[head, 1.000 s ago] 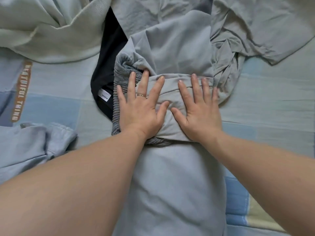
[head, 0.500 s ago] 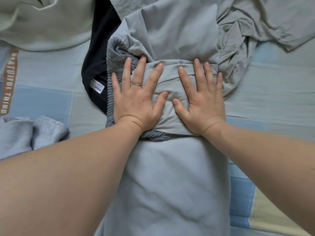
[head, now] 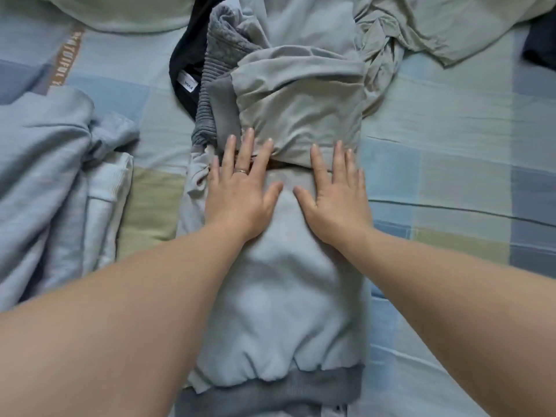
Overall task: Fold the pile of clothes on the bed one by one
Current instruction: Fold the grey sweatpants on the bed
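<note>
A light grey-blue sweatshirt (head: 279,299) with darker grey ribbed cuffs and hem lies lengthwise down the middle of the bed, its far part folded back toward me in a thick flap (head: 301,106). My left hand (head: 240,191), wearing a ring, lies flat with straight fingers on the garment at the near edge of that flap. Beside it my right hand (head: 337,194) presses flat in the same way. The dark ribbed hem (head: 270,395) shows near the bottom edge.
A black garment with a white label (head: 186,64) lies under the sweatshirt's far left. Crumpled pale green-grey clothes (head: 421,28) spread across the back. A blue-grey garment (head: 45,164) with a white folded piece sits at left. Checked bedsheet (head: 451,152) shows on the right.
Both hands slid toward me off the top of the folded flap to its near edge. The view pulled back, so the hem and more of the left garment show.
</note>
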{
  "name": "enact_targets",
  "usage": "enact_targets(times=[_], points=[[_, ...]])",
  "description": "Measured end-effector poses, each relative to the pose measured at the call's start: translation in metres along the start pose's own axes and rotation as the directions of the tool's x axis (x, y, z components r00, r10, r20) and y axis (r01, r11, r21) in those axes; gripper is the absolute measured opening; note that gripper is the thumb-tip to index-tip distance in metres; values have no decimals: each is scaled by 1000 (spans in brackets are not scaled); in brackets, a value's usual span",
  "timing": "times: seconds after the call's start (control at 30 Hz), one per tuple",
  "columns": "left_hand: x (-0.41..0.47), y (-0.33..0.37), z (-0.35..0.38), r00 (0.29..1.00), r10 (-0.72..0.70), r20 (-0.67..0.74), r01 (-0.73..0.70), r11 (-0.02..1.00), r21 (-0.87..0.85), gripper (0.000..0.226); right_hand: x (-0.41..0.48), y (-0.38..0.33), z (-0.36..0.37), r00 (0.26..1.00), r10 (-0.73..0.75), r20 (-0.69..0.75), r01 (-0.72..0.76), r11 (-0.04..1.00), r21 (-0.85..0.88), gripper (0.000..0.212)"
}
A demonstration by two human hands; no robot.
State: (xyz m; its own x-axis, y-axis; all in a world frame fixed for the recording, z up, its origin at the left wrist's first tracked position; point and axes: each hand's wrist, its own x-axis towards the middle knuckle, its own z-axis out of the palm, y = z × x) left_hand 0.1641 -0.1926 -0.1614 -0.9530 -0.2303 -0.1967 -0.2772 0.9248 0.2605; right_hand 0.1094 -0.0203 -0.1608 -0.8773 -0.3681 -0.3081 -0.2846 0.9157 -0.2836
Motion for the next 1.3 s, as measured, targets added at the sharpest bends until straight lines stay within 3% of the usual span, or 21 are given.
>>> enact_targets(times=[0.1, 0.23, 0.5, 0.63, 0.73, 0.83, 0.97, 1.1, 1.23, 1.3], points=[[-68, -2, 18, 998, 9, 68, -12, 999, 38, 70, -59, 4, 20, 999, -20, 29, 23, 994, -107, 72], [-108, -9, 27, 996, 53, 67, -57, 997, 49, 69, -122, 4, 48, 1000, 1, 25, 2, 994, -113, 71], [-212, -34, 43, 993, 102, 63, -106, 993, 56, 64, -210, -13, 84, 974, 210, -84, -209, 978, 22, 78], [-257, -40, 54, 988, -132, -79, 136, 989, 51, 75, -239, -24, 93, 881, 441, -173, -418, 895, 155, 96], [-270, -35, 56, 938, -315, -146, 301, 947, -110, 90, -250, -22, 95, 830, 513, -219, -441, 844, 306, 101], [-271, -35, 54, 920, -360, -154, 309, 910, -277, 98, -251, -17, 89, 800, 583, -140, -473, 757, 451, 89], [-270, -39, 44, 896, -442, -37, 383, 814, -437, 71, -250, -5, 72, 819, 573, 17, -506, 707, 494, 63], [-286, -50, 19, 870, -434, 234, 491, 715, -497, 34, -277, 1, 53, 820, 516, 248, -501, 437, 747, 28], [-345, -49, -5, 809, -383, 446, 580, 644, -499, 39, -331, -3, 39, 785, 505, 360, -588, 421, 691, 24], [-385, -43, -18, 760, -395, 516, 646, 551, -529, 40, -367, -8, 27, 750, 504, 427, -642, 400, 654, 26]])
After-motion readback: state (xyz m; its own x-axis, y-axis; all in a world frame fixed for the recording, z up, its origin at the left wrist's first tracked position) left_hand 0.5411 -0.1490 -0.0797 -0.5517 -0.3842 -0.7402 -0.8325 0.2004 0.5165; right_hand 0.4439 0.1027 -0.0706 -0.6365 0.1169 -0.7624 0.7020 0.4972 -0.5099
